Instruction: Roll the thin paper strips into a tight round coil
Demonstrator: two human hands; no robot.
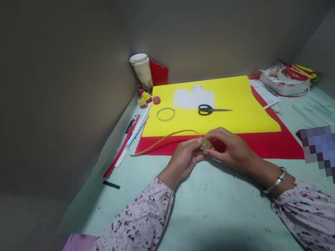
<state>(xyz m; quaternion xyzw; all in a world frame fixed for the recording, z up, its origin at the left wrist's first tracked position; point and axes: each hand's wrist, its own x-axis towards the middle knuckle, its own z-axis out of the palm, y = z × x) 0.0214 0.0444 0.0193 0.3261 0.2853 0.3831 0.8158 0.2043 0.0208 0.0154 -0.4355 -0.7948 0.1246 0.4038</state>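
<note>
A small gold-coloured coil [205, 144] is held between my two hands in front of the red sheet. My left hand [186, 156] pinches it from the left side. The thumb and fingers of my right hand [232, 149] close on its right side. From the coil a narrow gold strip [160, 140] arcs away to the left and bends back at its far end. Beyond my hands, black-handled scissors [206, 109] lie on the yellow sheets [243, 119], pointing right. A thin ring of strip [165, 114] rests to their left.
Under the yellow sheets is a red sheet [281, 145]. A lidded paper cup [142, 72] stands at the back left, near small red-and-yellow pieces [144, 100]. Red and white strips lie left. A full plastic container [287, 86] sits at the back right; a blurred object lies right.
</note>
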